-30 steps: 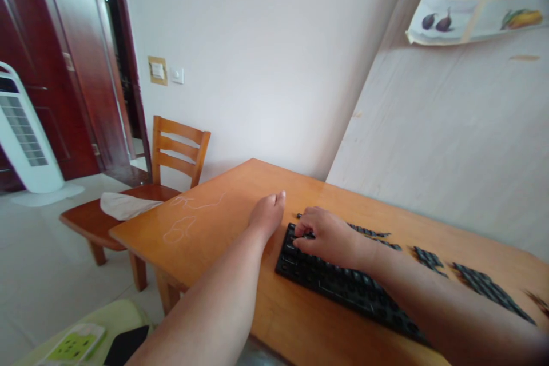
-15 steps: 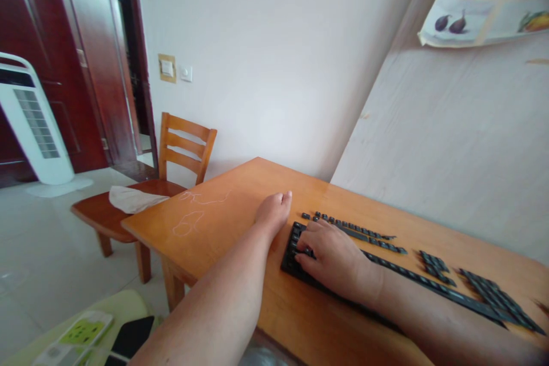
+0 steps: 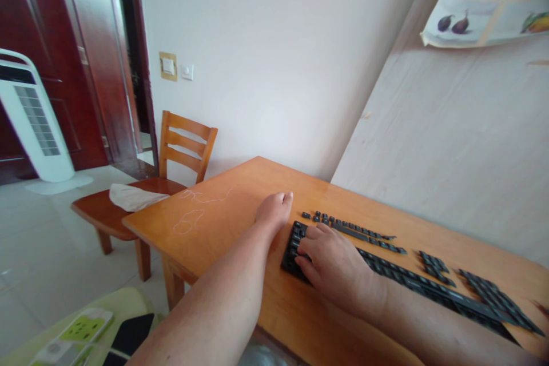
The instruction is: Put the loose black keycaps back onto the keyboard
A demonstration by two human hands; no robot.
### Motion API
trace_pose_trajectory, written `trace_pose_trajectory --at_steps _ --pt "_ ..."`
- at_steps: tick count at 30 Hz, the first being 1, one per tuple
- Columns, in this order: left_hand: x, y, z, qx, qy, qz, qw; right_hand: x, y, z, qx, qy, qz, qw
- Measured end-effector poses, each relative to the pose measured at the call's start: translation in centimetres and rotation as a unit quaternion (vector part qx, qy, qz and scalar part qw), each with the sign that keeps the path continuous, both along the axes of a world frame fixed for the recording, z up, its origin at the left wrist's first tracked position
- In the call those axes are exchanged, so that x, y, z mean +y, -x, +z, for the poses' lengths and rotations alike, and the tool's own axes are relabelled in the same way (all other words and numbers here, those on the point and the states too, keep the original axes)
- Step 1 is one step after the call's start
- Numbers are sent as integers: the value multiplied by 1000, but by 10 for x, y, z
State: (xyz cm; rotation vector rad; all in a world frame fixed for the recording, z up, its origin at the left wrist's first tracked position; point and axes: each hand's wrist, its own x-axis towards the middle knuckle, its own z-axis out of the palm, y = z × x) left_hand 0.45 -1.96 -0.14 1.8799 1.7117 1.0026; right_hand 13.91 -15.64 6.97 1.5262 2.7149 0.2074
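A black keyboard [image 3: 290, 251] lies on the wooden table [image 3: 240, 240], keycaps visible at its left end. Over that end is my right hand [image 3: 332, 254], its fingers bent down and its thumb near the front edge. Its fingertips touch the keys, and anything pinched there is hidden. My left hand [image 3: 274, 210] rests closed on the table just left of the keyboard, thumb uppermost, its inside hidden. Behind the keyboard, loose black keycaps [image 3: 355, 227] lie in rows with a long space bar [image 3: 349, 231]. More keycap groups [image 3: 435, 266] sit farther right.
A wooden chair [image 3: 182, 148] with a white cloth [image 3: 135, 197] stands beyond the table's left edge. At lower left, a pale green stool [image 3: 122, 300] bears a power strip [image 3: 81, 329] and a dark phone-like slab [image 3: 132, 334]. Walls rise behind the table; a white tower fan [image 3: 38, 120] stands left.
My right hand and forearm have shifted slightly down and to the right, uncovering more of the keyboard's rows. My left hand stays closed in nearly the same place.
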Motion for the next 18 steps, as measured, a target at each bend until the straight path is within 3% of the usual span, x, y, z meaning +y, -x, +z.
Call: trace_pose_trajectory --at_steps 18 --pt "1 -1 -2 16 -5 5 1000 -1 6 -4 -23 -26 -8 999"
